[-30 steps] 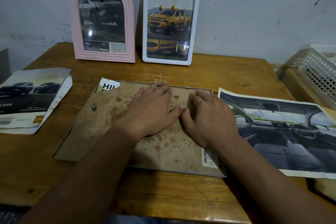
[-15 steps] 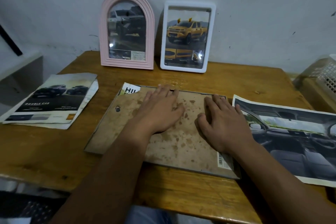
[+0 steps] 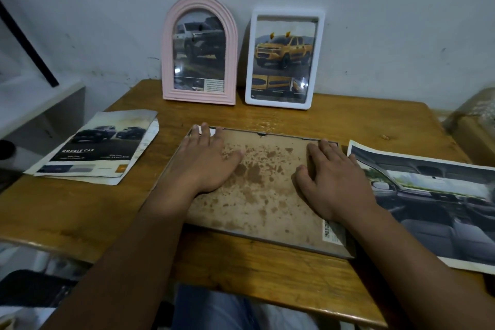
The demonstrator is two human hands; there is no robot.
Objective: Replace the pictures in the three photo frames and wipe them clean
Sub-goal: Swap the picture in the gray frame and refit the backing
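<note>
A large frame lies face down on the wooden table (image 3: 80, 209), its stained brown backing board (image 3: 263, 190) facing up. My left hand (image 3: 206, 161) lies flat on the board's far left corner, fingers straight and reaching the frame's edge. My right hand (image 3: 334, 177) presses flat near the far right corner. A pink arched frame (image 3: 199, 48) with a dark truck picture and a white rectangular frame (image 3: 284, 57) with a yellow truck picture lean against the wall. A car-interior print (image 3: 439, 203) lies to the right of the board.
A stack of car brochure pages (image 3: 99, 150) lies on the table's left. A white shelf (image 3: 32, 110) stands at the far left. A basket (image 3: 474, 112) sits beyond the table's right edge. My knees show below the table's near edge.
Both hands have slid apart from the board's middle toward its far corners. The white picture corner at the board's upper left is now under my left fingers. The camera has turned left.
</note>
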